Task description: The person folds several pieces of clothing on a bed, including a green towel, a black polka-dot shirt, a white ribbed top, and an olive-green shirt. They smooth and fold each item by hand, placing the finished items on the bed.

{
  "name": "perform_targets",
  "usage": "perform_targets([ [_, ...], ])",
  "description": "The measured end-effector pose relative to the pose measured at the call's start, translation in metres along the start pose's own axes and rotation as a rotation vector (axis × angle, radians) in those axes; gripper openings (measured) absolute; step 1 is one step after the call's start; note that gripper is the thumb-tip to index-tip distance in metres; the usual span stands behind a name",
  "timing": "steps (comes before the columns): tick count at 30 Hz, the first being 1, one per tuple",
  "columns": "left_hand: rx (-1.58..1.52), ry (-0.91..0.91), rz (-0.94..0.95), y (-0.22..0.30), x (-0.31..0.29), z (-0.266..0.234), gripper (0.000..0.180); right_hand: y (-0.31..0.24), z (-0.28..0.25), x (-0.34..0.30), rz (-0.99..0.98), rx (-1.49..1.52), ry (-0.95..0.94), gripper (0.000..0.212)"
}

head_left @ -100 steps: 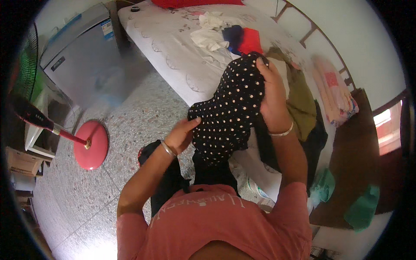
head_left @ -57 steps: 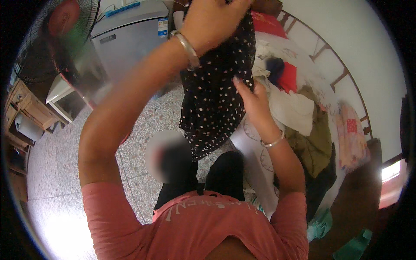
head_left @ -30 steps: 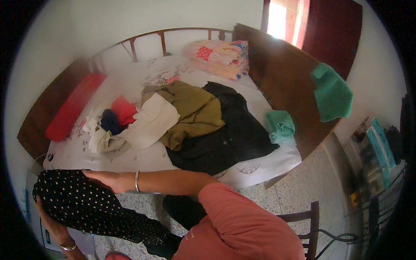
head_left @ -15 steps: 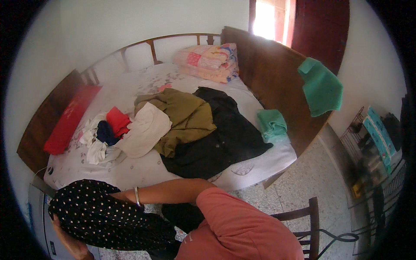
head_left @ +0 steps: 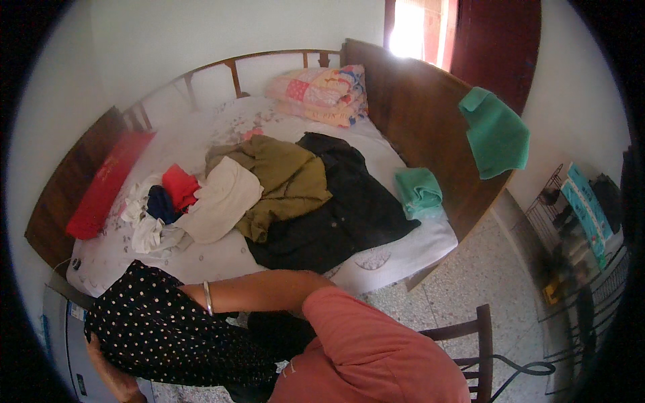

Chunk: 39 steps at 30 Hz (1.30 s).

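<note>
A black garment with white dots (head_left: 151, 322) is bunched up in front of me at the lower left, by the near edge of the bed. At its left edge is my left hand (head_left: 102, 356), closed on the fabric, most of its fingers behind the cloth. From the right, my right forearm with a silver bangle reaches across to the garment. My right hand (head_left: 191, 293) goes into its folds, so the fingers are hidden. More black cloth (head_left: 279, 332) lies below my right forearm.
Across the bed (head_left: 430, 235) lie a black garment (head_left: 336, 228), an olive one (head_left: 289, 174), a cream cloth (head_left: 225, 201), a red cloth (head_left: 179, 187) and a green cloth (head_left: 420, 191). A wooden chair (head_left: 482, 349) stands at right, a grey cabinet (head_left: 60, 336) at left.
The dotted garment's top has risen to a narrower peak, and its left edge has shifted right. My right wrist has moved slightly up and left. Clothes on the bed lie as before.
</note>
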<state>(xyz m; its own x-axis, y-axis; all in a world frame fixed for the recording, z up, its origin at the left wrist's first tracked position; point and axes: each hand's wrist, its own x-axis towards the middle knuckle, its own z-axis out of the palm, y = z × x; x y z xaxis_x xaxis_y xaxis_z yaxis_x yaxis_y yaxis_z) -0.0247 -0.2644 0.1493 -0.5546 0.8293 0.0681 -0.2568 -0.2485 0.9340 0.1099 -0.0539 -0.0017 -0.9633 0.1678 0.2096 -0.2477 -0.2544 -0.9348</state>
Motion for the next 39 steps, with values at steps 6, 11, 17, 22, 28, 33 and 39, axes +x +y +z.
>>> perform_targets([
  [6, 0.125, -0.028, -0.084, -0.021, 0.002, -0.024, 0.057, -0.016, 0.000, 0.013, 0.221, 0.601, 0.110, 0.035],
  [11, 0.008, -0.194, -0.259, -0.038, -0.025, -0.011, 0.065, -0.076, 0.016, -0.046, 0.005, -0.173, 0.069, 0.047],
  [17, -0.067, -0.109, -0.342, -0.076, -0.033, -0.014, 0.049, -0.055, -0.017, -0.046, 0.110, -0.352, 0.032, 0.041],
  [22, 0.158, -0.069, 0.019, -0.052, -0.021, -0.018, 0.035, -0.076, -0.020, -0.016, 0.134, -0.285, 0.038, 0.037],
  [28, -0.084, -0.117, 0.077, -0.008, -0.011, -0.004, 0.029, -0.093, -0.034, 0.001, 0.112, -0.073, 0.123, 0.033],
  [33, -0.134, -0.287, 0.147, 0.010, -0.001, 0.002, 0.032, -0.075, -0.016, 0.003, 0.199, 0.116, 0.366, 0.038],
  [39, -0.223, -0.129, 0.004, 0.016, 0.001, 0.020, 0.028, 0.005, -0.024, 0.020, 0.054, 0.348, 0.293, 0.037],
])
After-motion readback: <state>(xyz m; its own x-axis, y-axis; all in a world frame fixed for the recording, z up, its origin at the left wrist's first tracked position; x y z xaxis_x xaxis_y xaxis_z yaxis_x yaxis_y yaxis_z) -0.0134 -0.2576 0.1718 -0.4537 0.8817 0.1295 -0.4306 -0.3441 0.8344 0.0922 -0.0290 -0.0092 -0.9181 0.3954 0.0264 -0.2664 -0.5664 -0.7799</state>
